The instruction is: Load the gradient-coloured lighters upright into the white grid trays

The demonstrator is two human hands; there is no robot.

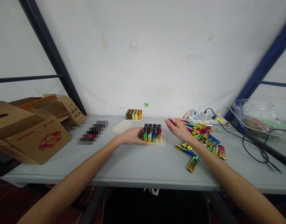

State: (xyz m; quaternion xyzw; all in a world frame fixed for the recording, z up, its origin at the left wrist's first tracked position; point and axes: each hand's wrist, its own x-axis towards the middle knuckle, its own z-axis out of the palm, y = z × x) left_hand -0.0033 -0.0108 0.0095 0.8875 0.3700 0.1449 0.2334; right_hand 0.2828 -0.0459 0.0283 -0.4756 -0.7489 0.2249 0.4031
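Lighters [152, 133] with black tops and shiny coloured bodies stand upright in rows in a white tray [161, 143] with round holes. The tray's right end has bare holes. My left hand [135, 136] grips the left side of this group, thumb in front and fingers partly hidden behind. To the right of the tray and a little above it, my right hand [177, 128] is closed on a purple lighter [172, 122], mostly covered by the fingers. Beside and beneath my right forearm lies a loose pile of metallic lighters [213, 141], with a green-gold lighter [192, 164] nearer the front edge.
Behind my left hand are a second white holed tray [122, 126] and a block of yellow, green and brown lighters [133, 114]. Open cardboard boxes [40, 137] stand left, near a blurred patch [93, 132]. A power strip [199, 117], black cable [255, 158] and plastic bag [261, 115] are right.
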